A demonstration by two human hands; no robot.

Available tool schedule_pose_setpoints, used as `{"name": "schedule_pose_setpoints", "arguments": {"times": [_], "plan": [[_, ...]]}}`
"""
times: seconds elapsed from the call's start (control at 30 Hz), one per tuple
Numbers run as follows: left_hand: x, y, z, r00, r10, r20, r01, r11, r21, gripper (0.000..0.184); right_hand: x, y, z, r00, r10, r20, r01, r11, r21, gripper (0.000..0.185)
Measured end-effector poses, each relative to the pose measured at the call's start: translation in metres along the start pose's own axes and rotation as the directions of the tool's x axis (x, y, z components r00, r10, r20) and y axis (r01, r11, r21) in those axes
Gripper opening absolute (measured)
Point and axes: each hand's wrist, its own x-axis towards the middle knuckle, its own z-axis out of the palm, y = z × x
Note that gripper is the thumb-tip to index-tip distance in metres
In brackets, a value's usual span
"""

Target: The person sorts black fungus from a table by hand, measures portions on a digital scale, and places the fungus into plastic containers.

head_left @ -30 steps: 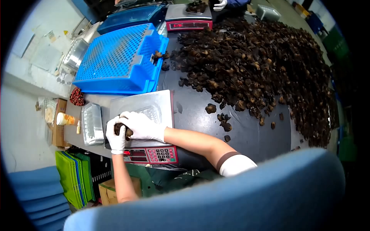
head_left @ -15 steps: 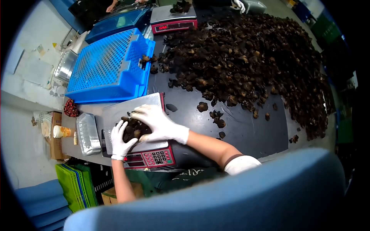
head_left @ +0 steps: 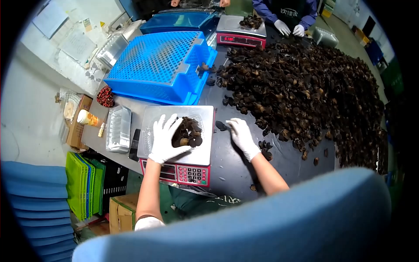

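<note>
A clear plastic tray [head_left: 198, 118] holding dark wood ear mushrooms [head_left: 192, 134] sits on the metal pan of a red-based scale [head_left: 204, 153]. My gloved left hand [head_left: 166, 140] is spread over the tray's left side, its thumb and fingers apart beside the mushrooms. To the right of the scale, my gloved right hand [head_left: 243, 139] is low over the dark table, fingers stretched out. Its fingertips reach the edge of a single dark mushroom piece [head_left: 221, 125]; whether they touch it I cannot tell.
A big heap of wood ear mushrooms [head_left: 305, 91] covers the right of the table. An upturned blue crate [head_left: 152, 65] is behind the scale; stacked clear trays [head_left: 118, 131] and a cup [head_left: 87, 118] stand left. Across, a co-worker's gloved hands [head_left: 290, 29] are near another scale [head_left: 241, 39].
My right hand has left the tray and moved right to the loose piece on the table. My left hand has shifted over the tray's left side. The camera view has turned.
</note>
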Motion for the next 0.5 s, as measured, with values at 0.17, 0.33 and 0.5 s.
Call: {"name": "schedule_pose_setpoints", "arguments": {"times": [0.17,0.33,0.5], "plan": [[0.016,-0.026,0.033,0.990,0.136,0.037,-0.131,0.986,-0.104,0.096,-0.003,-0.011,0.041,0.972,-0.084,0.219,0.109,0.989,-0.103,0.042],[0.010,-0.018,0.034,0.990,0.134,0.037,-0.133,0.991,-0.024,0.095,0.000,0.014,0.057,0.988,0.133,0.077,-0.146,0.971,0.190,0.028],[0.015,-0.013,0.042,0.991,0.046,0.123,0.000,0.935,-0.354,0.117,0.059,-0.067,0.015,0.931,0.364,-0.014,-0.267,0.707,0.655,0.024]]}}
